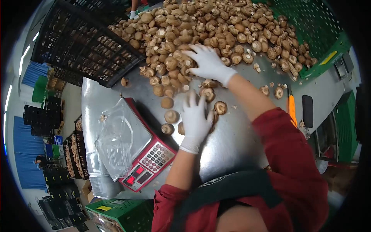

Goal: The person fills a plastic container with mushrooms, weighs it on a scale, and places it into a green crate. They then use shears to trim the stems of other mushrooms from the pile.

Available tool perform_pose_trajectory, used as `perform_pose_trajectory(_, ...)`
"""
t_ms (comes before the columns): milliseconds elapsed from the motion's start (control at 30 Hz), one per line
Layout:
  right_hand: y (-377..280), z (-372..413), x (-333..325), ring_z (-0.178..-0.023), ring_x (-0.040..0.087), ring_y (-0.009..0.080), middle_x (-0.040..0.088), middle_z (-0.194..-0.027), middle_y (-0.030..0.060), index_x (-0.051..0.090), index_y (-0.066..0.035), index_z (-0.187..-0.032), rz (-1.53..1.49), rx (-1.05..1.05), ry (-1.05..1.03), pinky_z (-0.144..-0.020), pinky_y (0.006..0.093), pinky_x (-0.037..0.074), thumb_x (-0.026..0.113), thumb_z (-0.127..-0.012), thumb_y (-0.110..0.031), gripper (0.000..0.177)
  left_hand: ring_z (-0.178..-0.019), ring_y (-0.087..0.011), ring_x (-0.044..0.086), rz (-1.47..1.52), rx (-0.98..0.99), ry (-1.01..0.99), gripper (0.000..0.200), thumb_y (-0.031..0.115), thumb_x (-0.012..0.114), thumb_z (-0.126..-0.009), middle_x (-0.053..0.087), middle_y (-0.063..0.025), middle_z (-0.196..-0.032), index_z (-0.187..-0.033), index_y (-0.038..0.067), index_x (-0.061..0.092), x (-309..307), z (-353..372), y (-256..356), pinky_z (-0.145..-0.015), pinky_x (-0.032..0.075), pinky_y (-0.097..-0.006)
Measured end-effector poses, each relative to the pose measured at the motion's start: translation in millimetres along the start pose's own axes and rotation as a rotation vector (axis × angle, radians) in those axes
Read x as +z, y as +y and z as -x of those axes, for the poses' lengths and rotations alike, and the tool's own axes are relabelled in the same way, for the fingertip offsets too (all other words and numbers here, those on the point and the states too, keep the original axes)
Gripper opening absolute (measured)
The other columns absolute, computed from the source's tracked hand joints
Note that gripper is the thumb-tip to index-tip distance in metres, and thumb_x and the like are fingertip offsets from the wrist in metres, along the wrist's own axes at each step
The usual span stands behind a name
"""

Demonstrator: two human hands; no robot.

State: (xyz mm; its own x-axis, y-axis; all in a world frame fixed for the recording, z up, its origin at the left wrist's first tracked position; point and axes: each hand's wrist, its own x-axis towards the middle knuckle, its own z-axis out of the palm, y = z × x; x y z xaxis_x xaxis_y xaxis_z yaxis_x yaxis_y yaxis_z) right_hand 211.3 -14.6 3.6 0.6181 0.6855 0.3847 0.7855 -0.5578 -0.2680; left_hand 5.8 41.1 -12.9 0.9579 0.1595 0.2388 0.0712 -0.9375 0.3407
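A large heap of brown mushrooms (185, 31) covers the far part of the metal table (228, 135). My right hand (208, 63), in a white glove, lies at the near edge of the heap with its fingers spread on the mushrooms. Nearer to me, my left hand (197, 118), also gloved, is palm down with fingers apart, among loose mushrooms (172, 116); its fingertips are slightly blurred. To the left of it stands a red scale (154, 158) with lit digits, bearing clear plastic trays (116, 143).
A black crate (87, 46) tilts at the left of the heap, a green crate (309, 34) at the right. An orange-handled knife (292, 110) and a dark flat object (307, 111) lie at the right. Another green crate (127, 216) stands below the scale. Another person's gloved hand (133, 14) shows beyond.
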Motion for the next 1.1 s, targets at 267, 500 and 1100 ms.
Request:
perform_pose_trajectory(267, 12.4, 36.8, -5.6, -0.127, 0.047, 0.0335, 0.052, -0.135, 0.0117, 0.047, -0.024, -0.14, -0.145, -0.025, -0.265, -0.112, 0.0516, 0.03, 0.065, -0.082, -0.031, 0.06, -0.116, -0.0365, 0.052, 0.398, -0.019, 0.028, 0.043, 0.011, 0.066, -0.08, 0.056, -0.0191, -0.123, -0.121, 0.004, 0.057, -32.2, -15.9, -14.8, -0.098, 0.043, -0.0431)
perform_pose_trajectory(500, -2.4, 112.0, -7.2, -0.122, 0.05, 0.0272, 0.05, -0.141, 0.0068, 0.07, -0.015, -0.103, -0.066, -0.227, -0.065, -0.105, 0.0453, 0.035, 0.063, -0.081, -0.022, 0.025, -0.128, -0.041, 0.043, 0.046, -0.192, 0.217, 0.053, 0.023, 0.067, -0.084, 0.048, -0.0208, -0.138, -0.134, 0.012, 0.053, -0.2, -132.7, -109.8, -0.107, 0.037, -0.0458)
perform_pose_trajectory(1100, 73.3, 38.6, -1.6, -0.141, 0.032, 0.0307, 0.042, -0.149, 0.0086, 0.067, -0.025, -0.122, 0.071, 0.156, -0.194, -0.108, 0.0579, 0.031, 0.05, -0.089, -0.048, 0.044, -0.13, -0.0367, 0.041, -0.101, -0.025, -0.067, 0.053, 0.025, 0.068, -0.076, 0.05, -0.0153, -0.134, -0.127, 0.016, 0.057, -12.2, -55.0, -34.7, -0.111, 0.024, -0.0598)
